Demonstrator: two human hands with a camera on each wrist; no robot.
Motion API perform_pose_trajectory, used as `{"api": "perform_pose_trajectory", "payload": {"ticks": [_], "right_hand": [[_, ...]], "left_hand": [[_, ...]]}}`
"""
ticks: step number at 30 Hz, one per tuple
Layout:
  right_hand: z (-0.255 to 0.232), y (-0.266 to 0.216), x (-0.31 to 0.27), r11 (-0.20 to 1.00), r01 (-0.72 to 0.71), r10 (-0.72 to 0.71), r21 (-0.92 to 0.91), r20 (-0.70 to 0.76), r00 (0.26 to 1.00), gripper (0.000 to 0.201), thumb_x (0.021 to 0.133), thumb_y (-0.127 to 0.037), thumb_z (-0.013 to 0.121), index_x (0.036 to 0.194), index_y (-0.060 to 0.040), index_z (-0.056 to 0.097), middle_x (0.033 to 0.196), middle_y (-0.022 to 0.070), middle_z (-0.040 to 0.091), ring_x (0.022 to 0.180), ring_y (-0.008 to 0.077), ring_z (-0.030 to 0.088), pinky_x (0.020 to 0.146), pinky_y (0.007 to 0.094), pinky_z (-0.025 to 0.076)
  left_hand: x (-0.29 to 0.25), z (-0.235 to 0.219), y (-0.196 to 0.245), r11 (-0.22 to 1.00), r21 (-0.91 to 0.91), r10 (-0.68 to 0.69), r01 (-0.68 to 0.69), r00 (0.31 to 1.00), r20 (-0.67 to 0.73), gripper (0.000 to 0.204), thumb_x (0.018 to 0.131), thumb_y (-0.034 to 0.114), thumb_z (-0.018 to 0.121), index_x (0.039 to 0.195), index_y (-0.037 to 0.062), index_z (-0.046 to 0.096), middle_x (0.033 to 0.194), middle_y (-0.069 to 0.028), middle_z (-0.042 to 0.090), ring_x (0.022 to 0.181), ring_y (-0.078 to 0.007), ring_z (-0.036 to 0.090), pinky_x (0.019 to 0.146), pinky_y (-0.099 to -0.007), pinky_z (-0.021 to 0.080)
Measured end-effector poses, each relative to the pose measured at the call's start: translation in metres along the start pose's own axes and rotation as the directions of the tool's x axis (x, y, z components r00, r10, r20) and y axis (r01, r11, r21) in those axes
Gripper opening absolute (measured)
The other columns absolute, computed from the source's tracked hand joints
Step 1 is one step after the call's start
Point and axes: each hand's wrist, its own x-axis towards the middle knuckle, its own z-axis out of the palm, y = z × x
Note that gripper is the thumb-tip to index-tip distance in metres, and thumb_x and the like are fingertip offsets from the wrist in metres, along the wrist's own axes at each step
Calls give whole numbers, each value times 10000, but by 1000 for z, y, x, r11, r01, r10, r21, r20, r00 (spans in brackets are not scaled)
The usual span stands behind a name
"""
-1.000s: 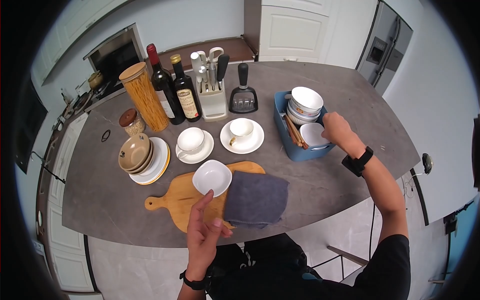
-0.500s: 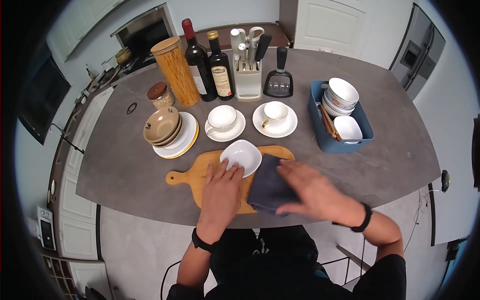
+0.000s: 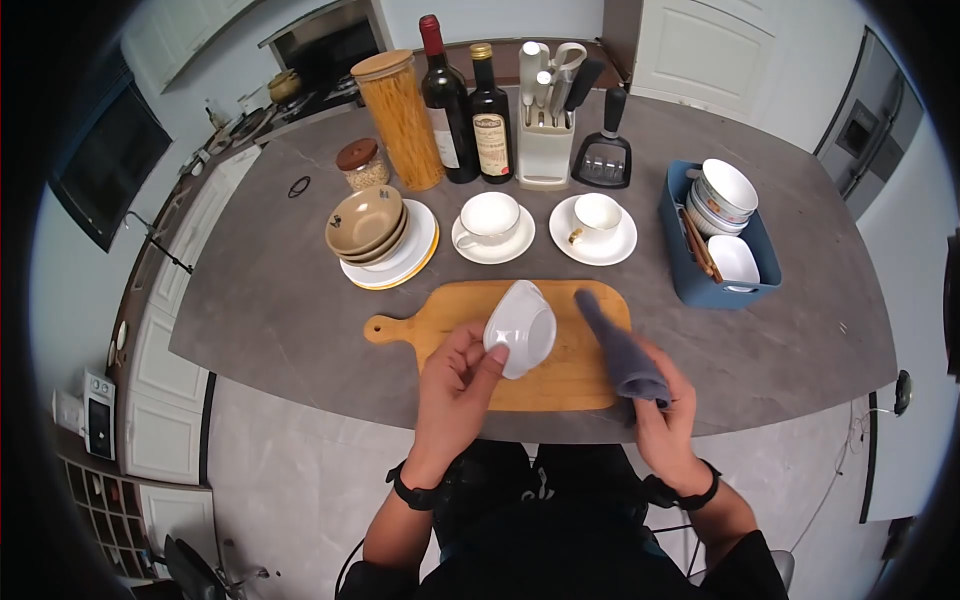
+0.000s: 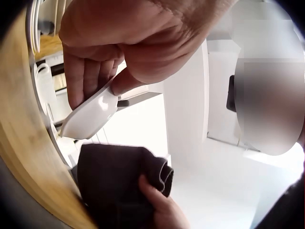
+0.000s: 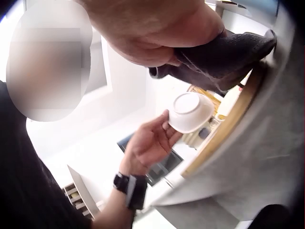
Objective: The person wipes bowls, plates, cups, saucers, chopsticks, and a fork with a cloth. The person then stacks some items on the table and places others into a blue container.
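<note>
Tilted on its side above the wooden board (image 3: pixel 455 305), a small white bowl (image 3: pixel 521 330) is pinched at its rim by the left hand (image 3: pixel 455 395). The right hand (image 3: pixel 668 420) grips a folded dark grey cloth (image 3: pixel 632 362) over the board's right end, apart from the bowl. In the left wrist view the thumb and fingers of the left hand (image 4: pixel 128 43) hold the bowl (image 4: pixel 90 117) by its edge, with the cloth (image 4: pixel 114 181) below it. The right wrist view shows the bowl's (image 5: pixel 190 112) underside and the cloth (image 5: pixel 224 59) in the right hand (image 5: pixel 157 28).
Behind the board stand two cups on saucers (image 3: pixel 493 225) (image 3: pixel 592 222). Brown bowls (image 3: pixel 365 222) are stacked on plates at the left. A blue basket (image 3: pixel 725 292) with bowls and wooden utensils is at the right. Bottles (image 3: pixel 491 125), a pasta jar (image 3: pixel 400 125) and a knife block (image 3: pixel 544 150) stand farther back.
The left hand has lifted the bowl off the board and tipped it. The right hand, earlier at the basket and then over the cloth, has picked the cloth up. The head view has shifted.
</note>
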Motion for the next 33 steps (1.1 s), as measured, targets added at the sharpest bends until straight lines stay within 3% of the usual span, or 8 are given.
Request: {"api": "perform_pose_trajectory", "payload": {"ticks": [6, 9, 11, 14, 17, 23, 25, 33], "right_hand": [[55, -41, 15, 885, 354, -301, -302, 209, 930, 709, 754, -87, 707, 1446, -121, 556, 1628, 163, 329, 1528, 468, 183, 1169, 705, 130], [50, -44, 33, 855, 302, -270, -421, 136, 953, 694, 748, -114, 718, 1425, -106, 566, 1597, 152, 375, 1498, 461, 247, 1163, 701, 143], [44, -37, 44, 894, 290, -282, -341, 76, 957, 601, 794, -95, 691, 1385, -66, 586, 1532, 160, 455, 1443, 439, 349, 1173, 613, 239], [39, -37, 58, 979, 11, 11, 206, -106, 994, 301, 1009, -147, 562, 1237, 32, 647, 1127, 137, 707, 1072, 239, 661, 942, 317, 500], [32, -26, 61, 783, -253, 336, 569, -44, 941, 340, 1059, -253, 549, 1162, 50, 663, 970, 57, 720, 934, 140, 656, 845, 297, 517], [71, -11, 30, 847, -225, 316, 481, -117, 941, 374, 1078, -304, 541, 1081, 53, 652, 889, 11, 655, 846, 69, 533, 750, 266, 475], [67, -13, 27, 806, -315, 359, 501, 11, 933, 373, 1085, -303, 529, 1062, 51, 645, 884, 3, 632, 841, 69, 520, 744, 268, 467], [57, -24, 22, 751, -371, 385, 546, 94, 918, 441, 1097, -373, 490, 1143, 44, 624, 973, 22, 649, 904, 77, 543, 798, 262, 477]], "left_hand": [[-26, 26, 8, 954, 232, 167, -188, 980, 105, 447, 884, -116, 586, 1318, -30, 525, 1174, -135, 700, 1120, -167, 652, 919, -308, 516], [-29, 18, 8, 784, 496, 290, -374, 926, 240, 444, 871, -113, 605, 1300, -22, 544, 1114, -153, 720, 1086, -184, 681, 902, -324, 527], [-31, 20, 8, 961, 272, -8, -56, 973, 229, 359, 898, -94, 613, 1245, -12, 568, 1064, -142, 744, 1015, -157, 694, 887, -315, 526], [-33, 19, 3, 981, 180, 24, -64, 976, 218, 269, 948, -54, 615, 1204, -8, 546, 1089, -119, 751, 1019, -113, 671, 883, -274, 506], [-31, 24, 3, 995, -7, 101, -101, 983, 153, 237, 983, -33, 607, 1199, -5, 513, 1100, -98, 751, 1032, -90, 651, 885, -245, 485], [-12, 33, 2, 947, -160, 262, -280, 957, -127, 251, 981, -49, 601, 1206, 6, 506, 1104, -99, 749, 1025, -87, 654, 863, -226, 482], [-9, 30, 4, 888, 395, 289, -236, 954, -81, 195, 966, -53, 609, 1143, 16, 566, 1107, -140, 745, 938, -113, 703, 808, -237, 503], [4, 33, 8, 305, 800, 575, -517, 770, 278, 367, 808, -73, 629, 1159, 17, 687, 1179, -143, 717, 1130, -325, 680, 1006, -457, 534]]}}
